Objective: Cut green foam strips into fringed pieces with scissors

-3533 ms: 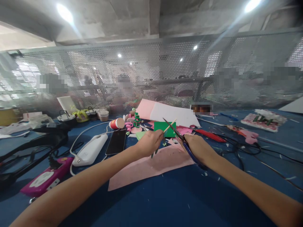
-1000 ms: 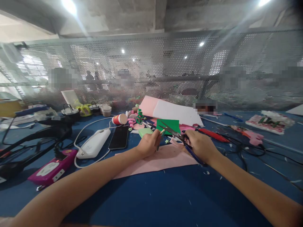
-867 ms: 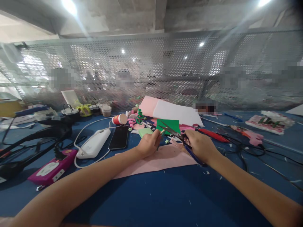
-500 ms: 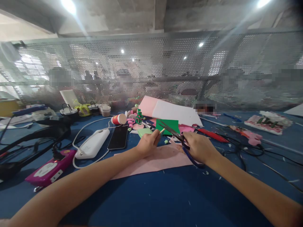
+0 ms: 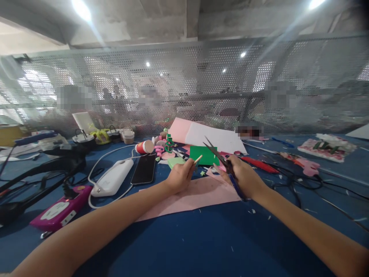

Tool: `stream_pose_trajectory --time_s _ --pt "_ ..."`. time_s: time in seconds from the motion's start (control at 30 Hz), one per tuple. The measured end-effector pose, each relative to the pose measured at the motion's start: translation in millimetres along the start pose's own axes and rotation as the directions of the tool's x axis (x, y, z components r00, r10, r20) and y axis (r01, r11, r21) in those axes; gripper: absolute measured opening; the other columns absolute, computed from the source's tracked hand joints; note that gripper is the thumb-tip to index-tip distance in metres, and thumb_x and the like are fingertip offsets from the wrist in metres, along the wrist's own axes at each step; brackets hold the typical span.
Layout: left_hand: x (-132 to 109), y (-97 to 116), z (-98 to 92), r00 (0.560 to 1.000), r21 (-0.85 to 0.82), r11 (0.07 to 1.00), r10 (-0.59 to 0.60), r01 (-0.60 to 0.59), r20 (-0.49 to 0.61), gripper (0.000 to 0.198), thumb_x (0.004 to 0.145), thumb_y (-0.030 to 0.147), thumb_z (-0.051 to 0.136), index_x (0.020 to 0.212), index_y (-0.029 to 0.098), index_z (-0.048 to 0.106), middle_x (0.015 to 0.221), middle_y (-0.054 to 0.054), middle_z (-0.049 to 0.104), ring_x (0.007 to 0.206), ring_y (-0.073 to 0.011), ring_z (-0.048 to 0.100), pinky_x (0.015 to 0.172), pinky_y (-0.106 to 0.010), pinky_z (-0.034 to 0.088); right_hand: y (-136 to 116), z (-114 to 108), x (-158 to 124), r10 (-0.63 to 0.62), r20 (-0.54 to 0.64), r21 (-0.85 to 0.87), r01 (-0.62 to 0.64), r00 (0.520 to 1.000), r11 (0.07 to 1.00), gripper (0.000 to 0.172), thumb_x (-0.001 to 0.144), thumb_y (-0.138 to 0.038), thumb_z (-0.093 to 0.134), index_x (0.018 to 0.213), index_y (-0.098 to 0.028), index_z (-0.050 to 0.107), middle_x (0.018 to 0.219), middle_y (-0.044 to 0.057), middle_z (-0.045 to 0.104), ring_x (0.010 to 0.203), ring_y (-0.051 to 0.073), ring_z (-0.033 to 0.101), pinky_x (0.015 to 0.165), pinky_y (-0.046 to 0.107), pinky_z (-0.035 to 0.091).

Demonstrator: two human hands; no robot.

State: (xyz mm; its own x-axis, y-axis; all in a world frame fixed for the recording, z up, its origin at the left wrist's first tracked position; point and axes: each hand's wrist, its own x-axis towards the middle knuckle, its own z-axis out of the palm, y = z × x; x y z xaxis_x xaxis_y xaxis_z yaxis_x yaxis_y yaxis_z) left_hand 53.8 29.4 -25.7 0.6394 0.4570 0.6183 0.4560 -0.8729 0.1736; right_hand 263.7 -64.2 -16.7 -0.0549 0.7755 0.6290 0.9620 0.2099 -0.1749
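My left hand (image 5: 181,176) is closed in a pinch on a small, pale cream pointed piece (image 5: 198,158), whose tip sticks out past the thumb; I cannot make out its exact kind. Blue-handled scissors (image 5: 218,153) are held in my right hand (image 5: 243,175), their blades slightly apart and pointing up and left, clear of the pale piece. Below both hands lies a sheet of pink paper (image 5: 184,202). Just beyond the hands is a green card (image 5: 198,153), with a light green pad (image 5: 175,161) close to my left hand and small paper scraps (image 5: 202,173) between.
Left of my hands are a black phone (image 5: 144,169), a white power bank (image 5: 113,179) with cable and a magenta power strip (image 5: 62,209). To the right lie a red tool (image 5: 261,164), black cables and a pink glue gun (image 5: 308,166). A perforated metal screen (image 5: 184,84) stands behind.
My right hand has drawn the scissors slightly right, and their blades have swung more upright, away from the pale piece. My left hand stays nearly in place, still pinching it.
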Motion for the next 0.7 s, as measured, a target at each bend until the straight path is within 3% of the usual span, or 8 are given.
stream_pose_trajectory --time_s 0.27,0.7 --pt "1.0 1.7 -0.8 0.996 -0.051 0.995 -0.079 0.081 0.044 0.022 0.089 0.03 0.027 0.078 0.019 0.042 0.049 0.003 0.042 0.042 -0.0102 0.038 0.047 -0.022 0.025 -2.7 -3.5 -0.6 -0.074 0.013 -0.15 0.075 0.997 0.986 0.026 0.083 -0.044 0.043 0.074 -0.019 0.045 0.066 0.006 0.058 0.059 0.019 0.056 0.05 0.025 0.026" --pt "0.6 0.4 0.2 0.997 -0.099 0.992 -0.073 0.074 0.018 0.021 0.088 0.03 0.03 0.075 0.018 0.042 0.053 0.002 0.04 0.046 -0.0092 0.035 0.048 -0.022 0.024 0.5 -3.1 -2.0 -0.203 0.031 -0.272 0.204 0.979 0.941 0.035 0.082 -0.047 0.043 0.083 -0.014 0.054 0.069 0.008 0.063 0.06 0.02 0.058 0.051 0.026 0.027"
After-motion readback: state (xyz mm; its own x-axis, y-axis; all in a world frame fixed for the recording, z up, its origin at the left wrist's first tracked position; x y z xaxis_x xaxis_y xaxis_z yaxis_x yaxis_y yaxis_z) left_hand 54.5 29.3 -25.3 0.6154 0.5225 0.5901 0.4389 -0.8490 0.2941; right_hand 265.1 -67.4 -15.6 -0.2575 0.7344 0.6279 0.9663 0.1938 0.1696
